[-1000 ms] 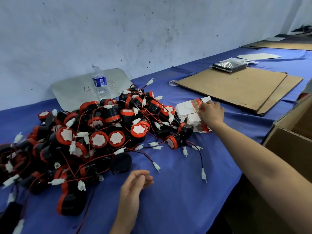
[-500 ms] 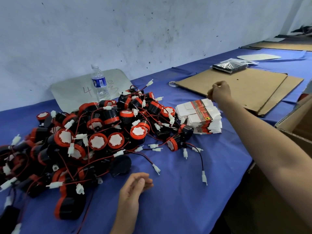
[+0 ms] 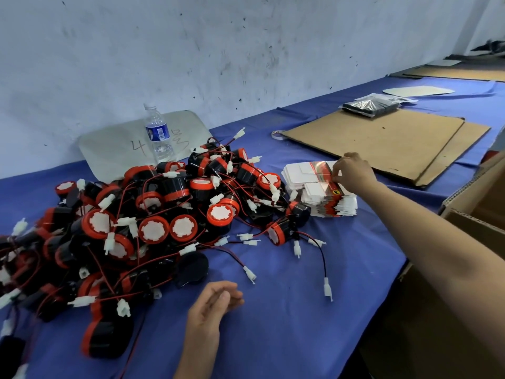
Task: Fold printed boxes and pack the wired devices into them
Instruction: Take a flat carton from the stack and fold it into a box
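Right arm stretched forward; right hand [image 3: 355,173] palm down, fingertips pinching the end of the top flat box [image 3: 314,168]. Box stack [image 3: 328,203] lies flat under and left of that hand, long axis toward the device pile [image 3: 153,214]. Left hand [image 3: 210,305] rests loosely curled, holding nothing, pile just beyond.

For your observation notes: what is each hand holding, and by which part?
Right hand pinches the top flat box by its right edge; left hand holds nothing.

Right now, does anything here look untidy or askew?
The wired devices lie in one tangled heap, loose connectors trailing over the blue cloth. The stack of flat printed boxes that the right hand pinches is fanned askew.
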The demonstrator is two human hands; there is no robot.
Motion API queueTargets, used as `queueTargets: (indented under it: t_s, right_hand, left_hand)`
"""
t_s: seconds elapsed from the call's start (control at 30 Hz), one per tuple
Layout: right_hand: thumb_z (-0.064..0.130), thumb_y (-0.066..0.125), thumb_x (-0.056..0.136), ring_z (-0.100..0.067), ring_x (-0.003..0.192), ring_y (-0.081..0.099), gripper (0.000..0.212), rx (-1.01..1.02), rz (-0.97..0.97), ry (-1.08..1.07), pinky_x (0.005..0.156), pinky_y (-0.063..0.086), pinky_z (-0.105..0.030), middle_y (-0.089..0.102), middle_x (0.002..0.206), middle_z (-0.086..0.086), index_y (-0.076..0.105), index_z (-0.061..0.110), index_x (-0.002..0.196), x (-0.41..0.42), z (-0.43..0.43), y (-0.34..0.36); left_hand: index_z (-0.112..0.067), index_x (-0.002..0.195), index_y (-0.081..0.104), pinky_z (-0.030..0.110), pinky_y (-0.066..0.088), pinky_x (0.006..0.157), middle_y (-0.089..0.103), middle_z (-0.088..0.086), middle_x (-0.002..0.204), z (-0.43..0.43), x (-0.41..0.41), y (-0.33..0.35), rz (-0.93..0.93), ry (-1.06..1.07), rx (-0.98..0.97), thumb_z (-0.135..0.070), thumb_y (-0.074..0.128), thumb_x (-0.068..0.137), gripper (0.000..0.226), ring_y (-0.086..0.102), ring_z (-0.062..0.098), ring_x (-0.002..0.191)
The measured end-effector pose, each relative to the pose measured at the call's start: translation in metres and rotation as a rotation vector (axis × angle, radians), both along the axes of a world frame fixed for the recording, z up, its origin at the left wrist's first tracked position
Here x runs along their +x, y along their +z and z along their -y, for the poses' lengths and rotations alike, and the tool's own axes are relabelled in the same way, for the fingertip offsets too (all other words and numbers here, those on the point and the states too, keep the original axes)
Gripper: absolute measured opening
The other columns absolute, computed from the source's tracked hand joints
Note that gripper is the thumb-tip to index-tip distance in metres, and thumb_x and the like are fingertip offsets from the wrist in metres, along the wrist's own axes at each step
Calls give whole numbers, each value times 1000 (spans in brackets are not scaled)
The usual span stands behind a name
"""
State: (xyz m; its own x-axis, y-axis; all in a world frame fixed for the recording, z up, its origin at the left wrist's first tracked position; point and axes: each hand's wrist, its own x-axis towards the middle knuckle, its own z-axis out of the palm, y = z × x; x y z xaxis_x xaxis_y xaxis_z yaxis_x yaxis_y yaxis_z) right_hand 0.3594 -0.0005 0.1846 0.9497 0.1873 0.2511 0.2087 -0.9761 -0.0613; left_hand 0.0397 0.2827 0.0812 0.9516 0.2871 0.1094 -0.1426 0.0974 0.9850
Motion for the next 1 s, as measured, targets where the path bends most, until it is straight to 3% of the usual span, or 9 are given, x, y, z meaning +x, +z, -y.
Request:
queueTargets:
  t_s: [0.13,0.23,0.33,0.43,0.6,0.77,0.87,0.93,1.0]
  right_hand:
    - [12,45,94,-29,130,32,27,-189,-69,19,98,36,-44,46,130,-14,57,1,117,-3,-6,-7]
    - [15,47,92,-33,117,39,27,-83,-99,33,91,42,-46,44,121,-19,55,-4,110,-9,-9,-12]
    - [12,48,93,-33,108,47,16,75,-76,77,88,43,-45,51,115,-18,52,2,106,-11,-6,-12]
    - [8,52,94,-32,108,51,21,86,-131,122,88,42,-39,54,116,-14,59,9,114,-13,0,-4]
    - [4,57,88,-31,95,58,14,-13,-97,133,82,48,-43,64,102,-13,68,4,96,-15,2,5]
    - [3,49,88,-33,92,59,14,-168,-49,155,71,47,-38,62,101,-14,63,0,91,-20,-5,2]
    - [9,52,86,-28,85,55,6,-207,-111,153,66,43,-35,59,94,-11,56,7,83,-20,-7,8]
    - [13,55,87,-25,80,48,16,-129,-166,151,67,39,-35,51,85,-7,48,10,73,-20,-6,10]
    - [12,53,88,-27,77,46,18,112,-157,142,64,33,-36,51,80,-10,46,7,72,-21,-4,7]
  left_hand:
    - [-21,89,73,27,55,81,70,13,88,1,-1,2,-1,-11,5,-25,65,88,9,69,22,86]
    - [-20,90,73,26,55,81,70,12,88,1,-2,2,1,-9,3,-26,55,84,20,68,23,87]
    - [-19,90,73,28,56,82,70,13,87,1,-1,3,3,-4,-7,-25,54,83,20,68,23,86]
    - [-18,90,73,27,56,80,70,13,87,1,-1,3,11,-4,-15,-24,54,83,20,68,22,85]
    - [-17,90,73,26,55,79,69,14,88,1,-2,3,17,-8,-23,-23,54,84,20,68,22,85]
    - [-18,89,73,24,55,78,70,14,87,2,-1,3,8,-3,-25,-22,54,83,20,68,21,84]
    - [-19,88,73,23,54,77,70,13,88,3,-1,4,1,-2,-17,-23,54,83,20,68,22,84]
    - [-18,88,72,24,54,77,69,13,88,2,-2,5,-2,-3,-8,-23,56,84,18,68,23,85]
    - [-18,89,72,25,55,78,69,14,89,1,-3,6,2,-9,0,-22,64,86,9,68,24,86]
